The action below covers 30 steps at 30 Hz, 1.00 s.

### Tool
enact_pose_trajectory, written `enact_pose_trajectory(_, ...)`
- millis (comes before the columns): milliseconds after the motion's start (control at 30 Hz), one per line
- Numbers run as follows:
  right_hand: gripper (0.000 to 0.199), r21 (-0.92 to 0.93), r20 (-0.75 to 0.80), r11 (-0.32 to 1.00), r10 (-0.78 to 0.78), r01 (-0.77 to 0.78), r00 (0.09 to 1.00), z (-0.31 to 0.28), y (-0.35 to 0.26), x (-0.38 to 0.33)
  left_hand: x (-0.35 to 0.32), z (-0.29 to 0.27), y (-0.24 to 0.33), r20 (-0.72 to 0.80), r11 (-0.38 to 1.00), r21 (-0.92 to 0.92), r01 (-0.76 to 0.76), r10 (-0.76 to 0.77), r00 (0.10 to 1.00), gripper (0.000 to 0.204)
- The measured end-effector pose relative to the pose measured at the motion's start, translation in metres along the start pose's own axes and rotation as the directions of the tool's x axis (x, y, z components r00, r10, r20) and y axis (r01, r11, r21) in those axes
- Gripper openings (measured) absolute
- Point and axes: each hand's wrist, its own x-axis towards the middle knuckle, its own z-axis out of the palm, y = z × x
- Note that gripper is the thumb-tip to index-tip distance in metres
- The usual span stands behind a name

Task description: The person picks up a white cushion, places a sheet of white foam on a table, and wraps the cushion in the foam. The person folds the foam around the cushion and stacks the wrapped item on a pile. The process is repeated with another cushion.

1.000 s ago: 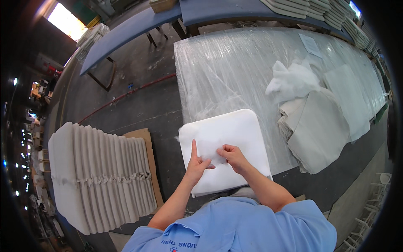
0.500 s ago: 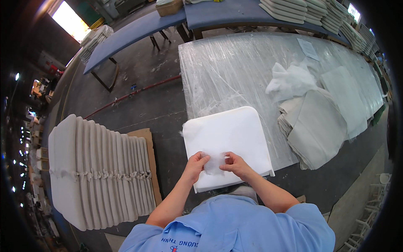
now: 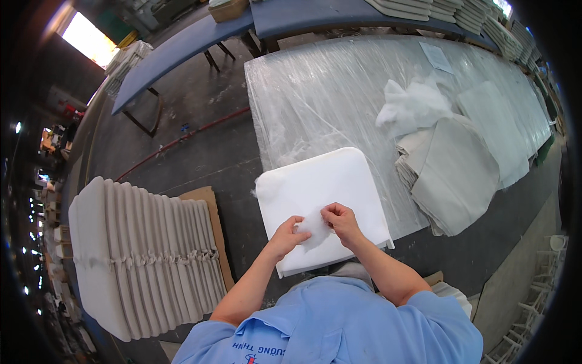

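Pad: a white square foam pad (image 3: pixel 321 206) with rounded corners lies flat at the near edge of the plastic-covered table (image 3: pixel 339 91), right in front of the person.
Tuft: a small wisp of white fibre (image 3: pixel 313 225) sits on the pad's near half, pinched between both hands.
Left hand: the left hand (image 3: pixel 285 235) is closed narrowly on the tuft's left side, fingertips down on the pad.
Right hand: the right hand (image 3: pixel 341 219) grips the tuft's right side, fingers curled tight.
Change: a second ago the left hand lay flat with a finger stretched up the pad; now both hands have drawn together over one spot and lifted the loose fibre there. The pad itself has hardly shifted.
Meaning: the work seems to have narrowed from smoothing the surface to picking at one patch.
Around: folded grey-white covers (image 3: pixel 454 170) lie well apart to the right; a bound stack of pads (image 3: pixel 139 261) stands on the floor to the left.
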Motion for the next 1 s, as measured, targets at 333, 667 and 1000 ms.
enact_pose_trajectory(333, 0.013, -0.273, -0.015, 0.961, 0.049, -0.052, 0.999, -0.060, -0.025, 0.020, 0.091, 0.019, 0.024, 0.076, 0.948, 0.317, 0.003, -0.028, 0.997, 0.029)
enact_pose_trajectory(667, 0.008, -0.305, -0.280, 0.952, -0.075, -0.015, 0.957, -0.137, -0.053, 0.131, 0.254, 0.059, 0.085, 0.141, 0.913, 0.408, 0.017, -0.081, 0.987, 0.036)
enact_pose_trajectory(1000, 0.013, -0.519, -0.420, 0.853, -0.197, -0.057, 0.886, -0.164, -0.052, 0.194, 0.304, 0.068, 0.114, -0.344, 0.589, 0.765, -0.259, 0.714, 0.610, 0.049)
